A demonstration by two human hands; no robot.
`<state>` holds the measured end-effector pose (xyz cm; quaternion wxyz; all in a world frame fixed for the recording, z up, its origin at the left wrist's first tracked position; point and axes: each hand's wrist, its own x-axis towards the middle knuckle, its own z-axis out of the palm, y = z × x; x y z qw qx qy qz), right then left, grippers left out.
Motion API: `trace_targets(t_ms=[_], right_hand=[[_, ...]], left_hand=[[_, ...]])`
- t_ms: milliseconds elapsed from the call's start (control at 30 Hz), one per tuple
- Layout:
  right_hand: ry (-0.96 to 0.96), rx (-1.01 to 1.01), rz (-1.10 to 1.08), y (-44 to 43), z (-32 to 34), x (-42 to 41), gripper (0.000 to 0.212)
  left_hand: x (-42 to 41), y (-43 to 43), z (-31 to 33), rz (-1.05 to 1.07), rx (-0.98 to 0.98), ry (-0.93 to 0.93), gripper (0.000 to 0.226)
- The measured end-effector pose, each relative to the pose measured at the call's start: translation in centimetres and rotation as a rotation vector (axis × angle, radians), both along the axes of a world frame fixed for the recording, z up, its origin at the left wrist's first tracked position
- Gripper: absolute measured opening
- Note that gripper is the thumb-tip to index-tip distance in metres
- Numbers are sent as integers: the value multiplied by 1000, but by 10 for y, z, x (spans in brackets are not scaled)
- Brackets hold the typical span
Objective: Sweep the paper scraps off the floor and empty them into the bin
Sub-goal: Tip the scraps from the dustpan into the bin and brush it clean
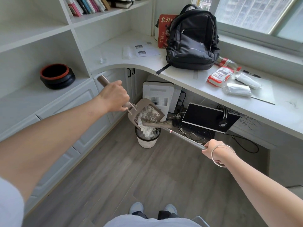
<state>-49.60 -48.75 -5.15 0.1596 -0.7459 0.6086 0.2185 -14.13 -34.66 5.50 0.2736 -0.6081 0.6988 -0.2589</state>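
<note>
While the left hand [114, 95] reached forward, fingers curled round the handle of the dustpan [142, 104] and held it tilted over the bin [146, 143], the outstretched right hand [213, 150] gripped the broom [185, 138] shaft; paper scraps [146, 130] lay heaped from the pan's lip into the bin.

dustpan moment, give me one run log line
phase: emptying | left hand grips dustpan handle, pan tilted over bin | right hand holds broom, head against paper scraps at pan lip
</note>
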Motion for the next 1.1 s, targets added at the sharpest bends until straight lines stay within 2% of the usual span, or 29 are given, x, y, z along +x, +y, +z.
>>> trace_targets(t_ms=[167, 333, 433, 567, 967, 1100], right_hand=[[-57, 39, -21, -8, 18, -1, 30], [-114, 20, -20, -4, 20, 6, 34], [-124, 14, -14, 3, 20, 16, 35], [-112, 3, 7, 12, 9, 26, 36], [-31, 72, -18, 23, 3, 30, 31], [5, 66, -20, 21, -3, 22, 32]], left_hand=[[0, -2, -3, -43, -22, -43, 40], [5, 1, -5, -42, -31, -147, 42], [10, 3, -6, -60, -38, -112, 41], [16, 7, -1, -69, -30, -36, 40], [23, 16, -4, -20, -114, -140, 47], [26, 15, -8, -45, -96, -104, 44]])
